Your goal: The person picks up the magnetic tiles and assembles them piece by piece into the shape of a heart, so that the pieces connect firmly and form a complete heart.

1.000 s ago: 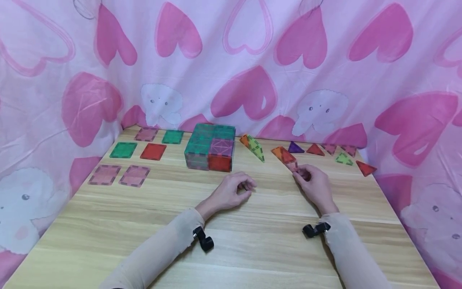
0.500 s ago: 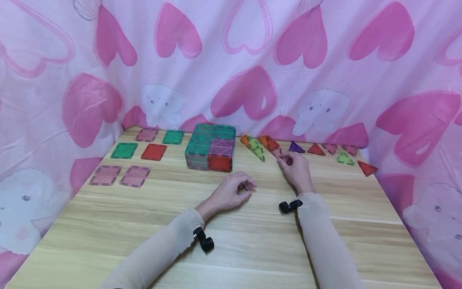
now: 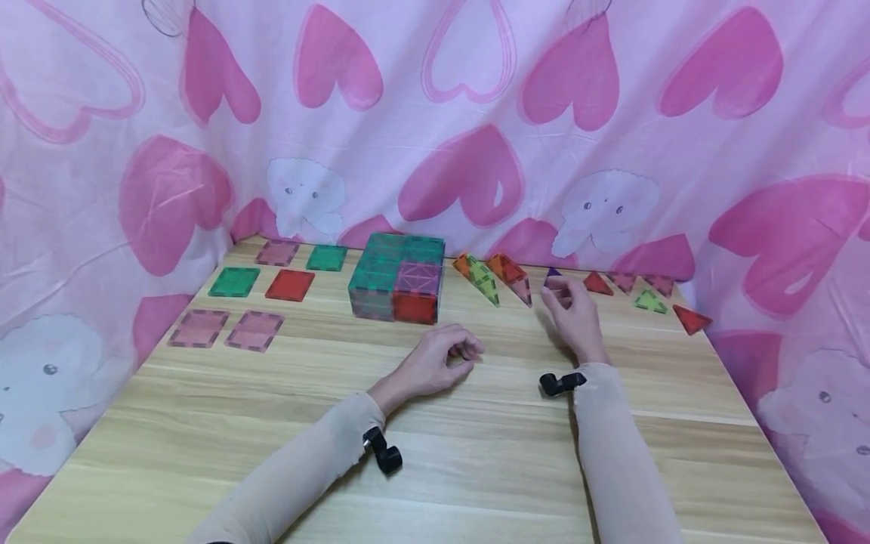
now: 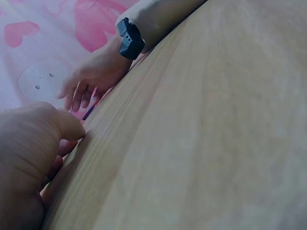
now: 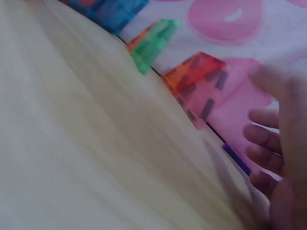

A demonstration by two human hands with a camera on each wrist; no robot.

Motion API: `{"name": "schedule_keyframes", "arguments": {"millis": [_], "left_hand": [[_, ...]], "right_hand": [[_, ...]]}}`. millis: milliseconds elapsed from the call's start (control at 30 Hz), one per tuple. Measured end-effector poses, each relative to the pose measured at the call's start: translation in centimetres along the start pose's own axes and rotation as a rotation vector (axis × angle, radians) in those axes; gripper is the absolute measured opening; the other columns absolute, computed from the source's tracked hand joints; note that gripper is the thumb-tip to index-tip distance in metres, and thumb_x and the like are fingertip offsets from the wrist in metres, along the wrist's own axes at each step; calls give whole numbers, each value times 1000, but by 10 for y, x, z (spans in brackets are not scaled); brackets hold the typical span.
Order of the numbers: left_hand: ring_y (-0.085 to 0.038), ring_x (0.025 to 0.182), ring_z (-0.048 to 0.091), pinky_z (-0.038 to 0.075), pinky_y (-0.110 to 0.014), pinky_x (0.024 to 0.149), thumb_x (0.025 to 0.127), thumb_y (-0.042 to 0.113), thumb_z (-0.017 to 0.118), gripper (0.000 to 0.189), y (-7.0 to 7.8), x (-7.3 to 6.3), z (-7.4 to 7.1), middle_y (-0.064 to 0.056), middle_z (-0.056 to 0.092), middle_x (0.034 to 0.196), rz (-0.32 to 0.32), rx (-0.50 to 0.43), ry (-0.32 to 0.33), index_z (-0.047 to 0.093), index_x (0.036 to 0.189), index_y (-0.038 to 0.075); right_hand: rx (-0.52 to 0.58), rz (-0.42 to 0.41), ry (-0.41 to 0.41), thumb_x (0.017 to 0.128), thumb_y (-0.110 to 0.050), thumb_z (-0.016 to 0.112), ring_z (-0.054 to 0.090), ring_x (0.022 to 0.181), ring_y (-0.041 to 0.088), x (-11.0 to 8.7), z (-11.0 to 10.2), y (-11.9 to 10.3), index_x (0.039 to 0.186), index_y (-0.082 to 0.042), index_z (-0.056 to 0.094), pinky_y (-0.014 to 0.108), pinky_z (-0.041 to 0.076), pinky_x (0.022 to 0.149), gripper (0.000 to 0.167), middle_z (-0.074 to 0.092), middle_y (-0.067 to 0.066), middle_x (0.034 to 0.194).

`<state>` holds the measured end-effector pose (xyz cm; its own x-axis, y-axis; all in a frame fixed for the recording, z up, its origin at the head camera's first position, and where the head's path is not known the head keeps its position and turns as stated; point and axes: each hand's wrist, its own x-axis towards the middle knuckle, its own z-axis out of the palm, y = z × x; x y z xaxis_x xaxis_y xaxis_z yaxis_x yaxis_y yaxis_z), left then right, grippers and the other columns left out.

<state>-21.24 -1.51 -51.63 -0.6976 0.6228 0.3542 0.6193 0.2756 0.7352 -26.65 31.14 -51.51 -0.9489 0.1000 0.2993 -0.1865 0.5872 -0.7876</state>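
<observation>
In the head view my right hand point(image 3: 574, 317) hovers over the purple triangle tile point(image 3: 553, 272), hiding most of it. Its fingers are loosely bent with nothing between them, as the right wrist view also shows. Just left of it stands a small pyramid-like shape of orange, red and pink magnetic tiles point(image 3: 508, 275). Beside that is a similar orange and lime-green shape point(image 3: 479, 279). My left hand point(image 3: 435, 361) rests on the table, fingers loosely curled and holding nothing, in front of a box of green, purple and red magnetic tiles point(image 3: 384, 261).
Right of my right hand lie red triangles point(image 3: 691, 319), pink triangles point(image 3: 621, 281) and a lime-green triangle point(image 3: 650, 301). Green squares point(image 3: 234, 282), a red square point(image 3: 290, 285) and pink squares point(image 3: 254, 331) lie at the left. A pink curtain point(image 3: 462, 174) hangs behind the wooden table point(image 3: 476, 468).
My right hand carried the orange, red and pink tile shape left beside the lime-green one and let go. It then moved right to the purple triangle. The left hand stayed still.
</observation>
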Motion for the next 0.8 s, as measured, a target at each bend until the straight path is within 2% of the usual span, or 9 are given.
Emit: {"name": "schedule_keyframes", "arguments": {"millis": [67,133,200,300,467,600,667,800], "left_hand": [[-14,98,71,62,-27,87,96,-2,81,22,0,0,0,-3,75,109,0,1,-1,78,117,6],[-14,97,72,62,-27,87,96,-2,81,22,0,0,0,-3,75,109,2,1,2,78,117,6],[-15,97,72,62,-27,87,96,-2,81,22,0,0,0,-4,75,109,5,0,8,78,116,5],[-15,97,72,62,-27,87,95,-3,81,23,0,0,-1,-3,75,109,6,0,14,78,116,5],[-14,97,72,62,-27,87,95,-3,81,23,1,1,0,-3,75,109,15,0,15,78,116,6],[-16,96,73,63,-28,86,95,-3,82,23,0,1,0,-4,76,108,21,-2,17,78,115,6],[-16,96,73,63,-28,86,94,-4,82,23,0,0,1,-4,76,108,22,-2,18,78,115,5],[-15,96,73,63,-27,86,94,-4,82,24,0,0,0,-4,75,108,16,2,12,78,116,5]], "right_hand": [[-53,-19,22,110,-26,70,59,128,39,-1,-4,4,149,0,64,51,49,111,47,61,22,145],[-131,-36,5,109,-18,68,51,140,47,0,-7,6,152,3,61,63,40,119,48,55,28,154],[-209,-48,-29,106,-13,66,42,145,52,1,-9,7,153,6,59,66,33,123,51,50,32,159],[-272,-53,-55,105,-12,66,37,146,55,2,-8,6,152,10,58,66,31,123,53,47,35,160],[-264,12,-15,104,-13,66,30,144,54,-2,-10,4,147,10,63,66,35,121,48,43,36,152],[-245,63,32,104,-14,70,28,143,50,-9,-11,3,134,8,69,63,35,119,37,43,34,147],[-242,55,47,103,-14,74,29,143,50,-14,-12,3,126,7,72,63,34,118,31,45,33,145],[-237,-4,29,100,-11,79,40,137,53,-27,-15,4,117,7,74,64,35,117,25,56,33,137]]}}
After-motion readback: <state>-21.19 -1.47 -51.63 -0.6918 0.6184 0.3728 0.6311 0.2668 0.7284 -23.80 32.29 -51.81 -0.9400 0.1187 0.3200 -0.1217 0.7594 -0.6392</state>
